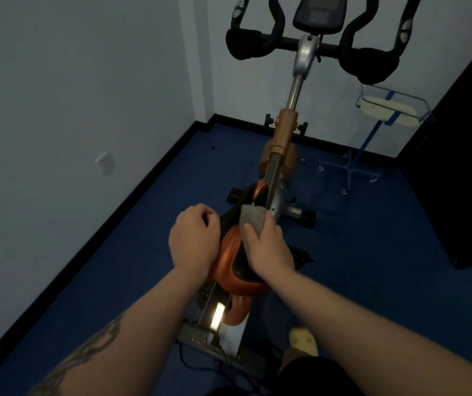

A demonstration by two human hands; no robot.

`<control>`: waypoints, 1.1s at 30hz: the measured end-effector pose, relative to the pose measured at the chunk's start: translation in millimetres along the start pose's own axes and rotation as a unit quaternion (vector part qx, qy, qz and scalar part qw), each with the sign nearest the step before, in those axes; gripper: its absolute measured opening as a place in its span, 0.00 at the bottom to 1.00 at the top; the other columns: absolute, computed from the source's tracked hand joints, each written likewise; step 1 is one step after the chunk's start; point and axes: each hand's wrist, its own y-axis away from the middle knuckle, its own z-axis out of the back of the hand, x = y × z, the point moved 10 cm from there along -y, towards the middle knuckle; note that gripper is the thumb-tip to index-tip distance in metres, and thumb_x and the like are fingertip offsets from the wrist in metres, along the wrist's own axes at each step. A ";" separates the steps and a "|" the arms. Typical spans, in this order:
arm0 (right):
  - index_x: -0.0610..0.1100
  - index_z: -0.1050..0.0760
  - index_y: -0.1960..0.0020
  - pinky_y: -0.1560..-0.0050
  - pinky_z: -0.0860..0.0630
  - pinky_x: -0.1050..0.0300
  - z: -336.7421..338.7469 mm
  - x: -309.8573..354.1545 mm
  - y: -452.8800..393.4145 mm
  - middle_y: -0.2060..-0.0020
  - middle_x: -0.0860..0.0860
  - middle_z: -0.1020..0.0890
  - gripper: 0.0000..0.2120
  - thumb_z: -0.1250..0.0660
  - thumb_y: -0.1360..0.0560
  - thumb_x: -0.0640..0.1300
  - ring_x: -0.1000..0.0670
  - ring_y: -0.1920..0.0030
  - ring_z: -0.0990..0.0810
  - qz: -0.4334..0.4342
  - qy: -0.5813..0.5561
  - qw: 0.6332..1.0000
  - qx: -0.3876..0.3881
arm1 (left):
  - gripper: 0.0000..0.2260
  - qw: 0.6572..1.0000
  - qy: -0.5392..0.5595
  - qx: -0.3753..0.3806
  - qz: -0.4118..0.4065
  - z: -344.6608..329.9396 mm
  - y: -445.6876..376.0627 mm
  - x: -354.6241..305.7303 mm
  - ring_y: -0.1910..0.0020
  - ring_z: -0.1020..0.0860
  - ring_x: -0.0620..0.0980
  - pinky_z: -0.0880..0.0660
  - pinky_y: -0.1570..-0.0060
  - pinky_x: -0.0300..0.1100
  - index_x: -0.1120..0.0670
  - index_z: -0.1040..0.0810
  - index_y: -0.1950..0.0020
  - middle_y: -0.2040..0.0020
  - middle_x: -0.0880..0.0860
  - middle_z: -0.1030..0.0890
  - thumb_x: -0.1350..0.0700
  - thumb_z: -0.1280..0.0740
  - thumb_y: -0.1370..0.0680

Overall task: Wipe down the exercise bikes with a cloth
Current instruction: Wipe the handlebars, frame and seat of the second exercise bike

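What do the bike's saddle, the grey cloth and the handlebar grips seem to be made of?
The saddle looks like smooth leather or vinyl, orange with a black panel, with a slight sheen. The cloth, held by the right hand, looks like soft, matte woven fabric, perhaps microfibre. The handlebar grips look like matte black foam or rubber padding.

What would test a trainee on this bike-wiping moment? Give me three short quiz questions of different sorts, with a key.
1. True or false: the grey cloth is held in the left hand.
2. Multiple choice: the cloth is pressed near A) the handlebars, B) the front of the orange saddle, beside the metal post, C) the blue floor.
3. Fill in: the console sits between the two black ____.

Key:
1. False; the right hand holds it, and the left hand is curled with nothing visible in it.
2. B
3. handlebars
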 end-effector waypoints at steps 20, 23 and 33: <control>0.50 0.61 0.22 0.36 0.31 0.48 -3.4 15.2 28.0 0.23 0.50 0.49 0.35 0.51 0.22 0.62 0.45 0.29 0.38 0.108 0.062 0.992 -0.015 | 0.08 0.995 0.006 -0.088 0.051 18.2 8.3 5.0 0.63 0.26 0.39 0.35 0.68 0.31 0.48 0.22 0.60 0.61 0.43 0.23 0.55 0.38 0.23; 0.48 0.61 0.21 0.38 0.31 0.48 -5.6 12.8 5.4 0.23 0.48 0.49 0.35 0.49 0.20 0.59 0.44 0.30 0.36 0.097 0.061 0.993 -0.012 | 0.07 0.992 0.004 -0.116 0.054 24.1 11.4 3.2 0.64 0.25 0.40 0.35 0.67 0.30 0.49 0.22 0.60 0.62 0.43 0.23 0.56 0.37 0.23; 0.47 0.33 0.30 0.32 0.37 0.44 16.6 36.6 -106.5 0.28 0.46 0.36 0.27 0.50 0.21 0.61 0.40 0.30 0.37 0.220 0.129 0.967 0.001 | 0.07 0.960 -0.007 -0.210 0.188 19.8 53.9 -5.7 0.53 0.26 0.43 0.28 0.54 0.41 0.49 0.20 0.54 0.54 0.44 0.21 0.57 0.37 0.23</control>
